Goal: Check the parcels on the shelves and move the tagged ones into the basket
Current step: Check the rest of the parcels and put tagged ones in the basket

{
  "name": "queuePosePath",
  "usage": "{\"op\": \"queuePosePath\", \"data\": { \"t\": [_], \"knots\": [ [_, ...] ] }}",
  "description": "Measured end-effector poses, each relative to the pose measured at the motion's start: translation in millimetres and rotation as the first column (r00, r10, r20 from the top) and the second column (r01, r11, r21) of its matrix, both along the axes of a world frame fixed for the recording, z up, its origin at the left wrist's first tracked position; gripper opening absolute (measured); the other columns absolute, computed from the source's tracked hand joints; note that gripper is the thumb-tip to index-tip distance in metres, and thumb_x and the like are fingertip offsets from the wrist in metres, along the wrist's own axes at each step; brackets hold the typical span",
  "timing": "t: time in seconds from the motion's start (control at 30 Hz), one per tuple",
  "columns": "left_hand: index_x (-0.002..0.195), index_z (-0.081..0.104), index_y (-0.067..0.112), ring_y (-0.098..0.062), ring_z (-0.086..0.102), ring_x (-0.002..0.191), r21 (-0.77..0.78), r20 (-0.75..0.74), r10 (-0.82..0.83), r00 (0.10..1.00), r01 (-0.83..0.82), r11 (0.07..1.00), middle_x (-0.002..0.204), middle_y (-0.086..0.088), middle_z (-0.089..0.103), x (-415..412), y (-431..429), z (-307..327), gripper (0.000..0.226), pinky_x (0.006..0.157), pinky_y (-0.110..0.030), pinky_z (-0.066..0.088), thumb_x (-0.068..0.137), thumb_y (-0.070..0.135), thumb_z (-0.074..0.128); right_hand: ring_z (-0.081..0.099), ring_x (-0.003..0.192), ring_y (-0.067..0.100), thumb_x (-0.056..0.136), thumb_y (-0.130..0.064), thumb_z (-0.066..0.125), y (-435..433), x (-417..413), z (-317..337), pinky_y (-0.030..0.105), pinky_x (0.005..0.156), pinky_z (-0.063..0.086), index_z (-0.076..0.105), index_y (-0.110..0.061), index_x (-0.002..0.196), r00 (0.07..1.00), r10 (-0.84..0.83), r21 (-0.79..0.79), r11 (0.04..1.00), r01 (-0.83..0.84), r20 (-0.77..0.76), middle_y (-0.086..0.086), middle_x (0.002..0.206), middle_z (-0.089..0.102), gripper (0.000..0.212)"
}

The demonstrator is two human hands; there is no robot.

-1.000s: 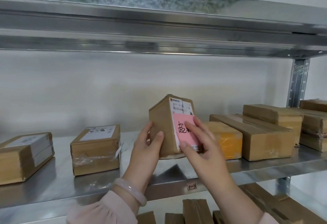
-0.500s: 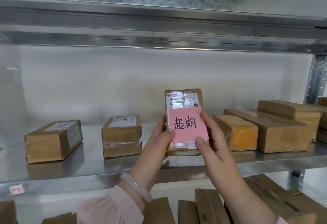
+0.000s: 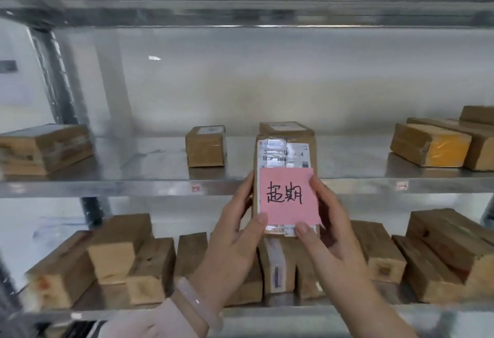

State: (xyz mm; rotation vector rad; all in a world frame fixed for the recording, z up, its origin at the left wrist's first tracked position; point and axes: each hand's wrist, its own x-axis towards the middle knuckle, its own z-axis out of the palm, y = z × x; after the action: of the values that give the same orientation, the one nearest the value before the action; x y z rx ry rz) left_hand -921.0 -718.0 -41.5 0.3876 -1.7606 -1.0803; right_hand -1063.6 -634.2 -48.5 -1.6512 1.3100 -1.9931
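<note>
Parcel (image 3: 286, 150) held upright in front of middle shelf (image 3: 133, 185), off its surface, label side turned to camera. Gripped by left hand (image 3: 235, 233) along left edge, by right hand (image 3: 328, 231) along right edge and bottom corner. Pink tag (image 3: 287, 196) with handwritten characters stuck over lower half of white label (image 3: 283, 154). Other boxes (image 3: 205, 145) seen on shelf behind; more boxes on lower shelf (image 3: 294, 311). Bracelet (image 3: 197, 303) worn on left wrist.

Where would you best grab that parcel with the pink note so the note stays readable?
By its two long cardboard edges, one from each side, as the left hand and right hand do here. The parcel is a slim upright box whose front carries the pink note and a shipping label. Gripping the narrow sides keeps both uncovered, with thumbs only at the bottom corners.
</note>
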Motion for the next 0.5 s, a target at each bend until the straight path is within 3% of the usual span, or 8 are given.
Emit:
{"op": "queuePosePath", "data": {
  "t": [0.13,0.23,0.37,0.5],
  "knots": [
    [0.139,0.035,0.06,0.007,0.044,0.131,-0.025,0.026,0.155,0.988,-0.154,0.988,0.138,0.033,0.049,97.5,10.6,-26.9,0.051,0.1,-0.008,0.038,0.097,0.034,0.051,0.049,0.126,0.002,0.086,-0.027,0.069,-5.4,91.8,-25.5,0.016,0.099,0.044,0.042,-0.037,0.14,0.996,0.086,0.068,0.994,-0.087,0.024,-0.013,0.138,0.051,0.061],
    [0.135,0.044,0.055,-0.002,0.047,0.131,0.03,0.081,0.259,0.962,-0.262,0.965,0.136,0.023,0.054,167.8,15.4,-54.2,0.044,0.106,-0.021,0.04,0.096,0.036,0.047,0.053,0.124,0.006,0.081,-0.017,0.068,-15.0,157.2,-45.9,0.021,0.098,0.047,0.043,-0.024,0.139,0.984,0.172,0.104,0.979,-0.176,0.053,0.002,0.14,0.051,0.063],
    [0.129,0.05,0.051,-0.002,0.052,0.126,0.197,0.076,0.36,0.93,-0.368,0.909,0.133,0.021,0.058,252.2,24.2,-86.5,0.044,0.096,-0.015,0.044,0.092,0.029,0.055,0.051,0.128,0.013,0.083,-0.019,0.066,-27.7,238.4,-77.9,0.041,0.105,0.045,0.042,-0.03,0.14,0.944,0.328,0.217,0.92,-0.328,0.038,0.001,0.145,0.046,0.063],
    [0.119,0.052,0.057,0.0,0.061,0.113,0.29,0.112,0.538,0.835,-0.545,0.786,0.122,0.016,0.065,323.2,26.5,-113.2,0.057,0.083,-0.014,0.051,0.088,0.011,0.067,0.045,0.133,0.013,0.084,-0.023,0.066,-47.2,306.6,-102.7,0.041,0.106,0.044,0.047,-0.042,0.135,0.89,0.454,0.309,0.841,-0.443,0.042,-0.005,0.145,0.045,0.058]
  ]
}}
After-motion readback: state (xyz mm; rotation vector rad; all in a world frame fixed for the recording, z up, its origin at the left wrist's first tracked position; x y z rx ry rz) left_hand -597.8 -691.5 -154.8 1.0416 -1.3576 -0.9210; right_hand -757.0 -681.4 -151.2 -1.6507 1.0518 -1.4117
